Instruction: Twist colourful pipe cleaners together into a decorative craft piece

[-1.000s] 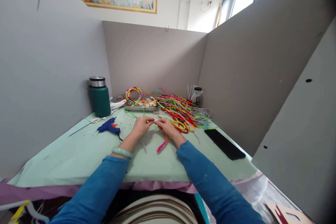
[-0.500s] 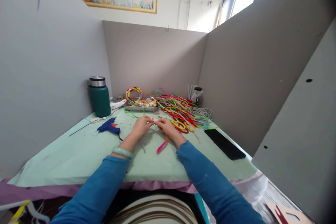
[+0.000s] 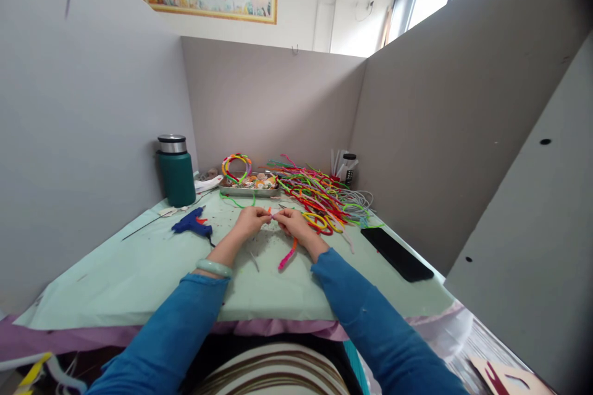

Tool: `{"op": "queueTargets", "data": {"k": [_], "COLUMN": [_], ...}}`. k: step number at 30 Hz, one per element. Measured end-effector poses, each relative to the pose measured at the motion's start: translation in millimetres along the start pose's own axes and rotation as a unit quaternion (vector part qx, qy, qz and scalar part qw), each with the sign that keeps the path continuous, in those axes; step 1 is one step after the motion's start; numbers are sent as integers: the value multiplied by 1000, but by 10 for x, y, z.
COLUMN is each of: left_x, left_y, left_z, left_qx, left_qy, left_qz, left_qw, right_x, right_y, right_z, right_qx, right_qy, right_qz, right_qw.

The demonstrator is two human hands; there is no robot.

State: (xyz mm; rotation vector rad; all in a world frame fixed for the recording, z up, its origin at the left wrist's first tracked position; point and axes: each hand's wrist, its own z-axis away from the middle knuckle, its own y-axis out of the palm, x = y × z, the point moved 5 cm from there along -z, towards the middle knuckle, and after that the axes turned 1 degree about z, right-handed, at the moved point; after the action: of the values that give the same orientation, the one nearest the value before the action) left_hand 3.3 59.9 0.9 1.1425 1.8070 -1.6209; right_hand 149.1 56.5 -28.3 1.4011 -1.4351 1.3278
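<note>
Over the middle of the table, my left hand and my right hand meet, fingertips pinched close together. Between them is a pipe cleaner strand, purple at the fingertips, with a bit of orange sticking up. From beneath my right hand hangs a fuzzy pink and orange pipe cleaner length; it seems to be part of the same piece. A thin grey wire end shows below my left hand. Just behind my right hand lie yellow and red pipe cleaner loops.
A blue glue gun lies left of my hands, near a green bottle. At the back are a metal tray of small pieces, a colourful ring and a heap of pipe cleaners. A black phone-like slab lies right.
Both hands keep their pinch in nearly the same place. The hanging pink end and the grey wire end have shifted slightly to the right.
</note>
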Motion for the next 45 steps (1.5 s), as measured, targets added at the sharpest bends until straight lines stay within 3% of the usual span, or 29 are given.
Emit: {"op": "queueTargets", "data": {"k": [5,15,21,38,45], "left_x": [28,40,-28,-34,-34], "left_y": [51,47,7,91,77], "left_z": [-5,-10,49,113,101], "left_qx": [29,21,14,94,76], "left_qy": [-25,38,28,-18,5], "left_qz": [88,-33,-29,32,24], "left_qw": [995,999,999,995,997], "right_x": [21,5,10,-1,-19], "right_y": [5,-8,-7,-22,-27], "right_z": [15,2,3,-10,-19], "right_qx": [5,-4,-1,-4,0], "right_qy": [-5,-9,-9,-11,-14], "right_qz": [-6,6,3,-20,-12], "right_qw": [1000,1000,1000,1000,1000]}}
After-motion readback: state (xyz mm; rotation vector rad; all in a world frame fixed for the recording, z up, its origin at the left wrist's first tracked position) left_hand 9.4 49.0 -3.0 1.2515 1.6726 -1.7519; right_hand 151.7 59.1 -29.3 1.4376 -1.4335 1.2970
